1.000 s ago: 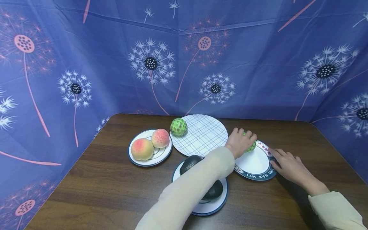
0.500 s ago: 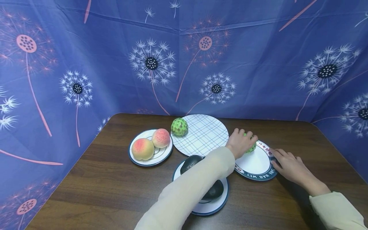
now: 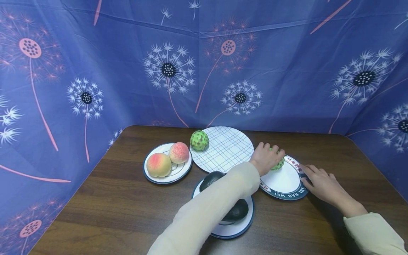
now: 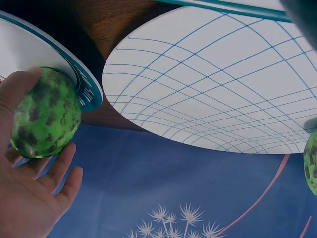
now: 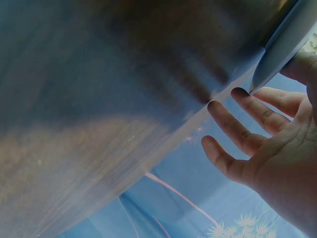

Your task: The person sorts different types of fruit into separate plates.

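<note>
In the head view, my left hand (image 3: 267,158) reaches across and grips a bumpy green custard apple (image 3: 278,164) at the left side of a white plate with a patterned dark-green rim (image 3: 288,195). Thumb and fingers wrap the custard apple (image 4: 47,113) in the left wrist view. My right hand (image 3: 325,186) rests at this plate's right rim with its fingers fairly straight. Those fingers (image 5: 233,126) look spread at the plate's edge (image 5: 280,47) in the right wrist view. A second custard apple (image 3: 199,140) sits on the left of a large blue-checked plate (image 3: 227,148).
Two peaches (image 3: 158,165) lie on a blue-rimmed plate (image 3: 167,181) at the left. Dark avocado-like fruits (image 3: 236,211) sit on a nearer plate (image 3: 231,232), partly hidden by my left sleeve (image 3: 204,209). The wooden table (image 3: 111,212) ends at a blue dandelion-print cloth (image 3: 127,71).
Both hands stay in place, the left on the custard apple and the right at the plate's rim. The whole head view has shifted very slightly.
</note>
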Demonstrator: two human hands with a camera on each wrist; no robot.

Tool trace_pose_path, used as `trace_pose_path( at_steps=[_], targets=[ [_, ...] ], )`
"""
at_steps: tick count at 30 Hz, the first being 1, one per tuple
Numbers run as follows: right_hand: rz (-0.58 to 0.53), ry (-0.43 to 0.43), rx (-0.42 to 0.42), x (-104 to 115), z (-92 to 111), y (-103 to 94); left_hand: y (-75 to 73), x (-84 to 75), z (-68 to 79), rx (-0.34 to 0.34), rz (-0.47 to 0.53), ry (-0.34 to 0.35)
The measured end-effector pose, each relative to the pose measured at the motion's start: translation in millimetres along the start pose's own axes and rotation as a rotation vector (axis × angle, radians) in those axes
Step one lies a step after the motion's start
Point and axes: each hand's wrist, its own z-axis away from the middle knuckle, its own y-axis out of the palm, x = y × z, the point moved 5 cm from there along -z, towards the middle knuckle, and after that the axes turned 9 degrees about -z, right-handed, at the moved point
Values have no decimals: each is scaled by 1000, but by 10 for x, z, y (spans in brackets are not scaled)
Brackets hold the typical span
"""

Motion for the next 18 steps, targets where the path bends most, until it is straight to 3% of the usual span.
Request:
trace_pose_path(
  at_steps=[18],
  targets=[
    [-10, -1, -1, 14, 5, -12, -7, 160, 71, 33, -7, -46]
  ],
)
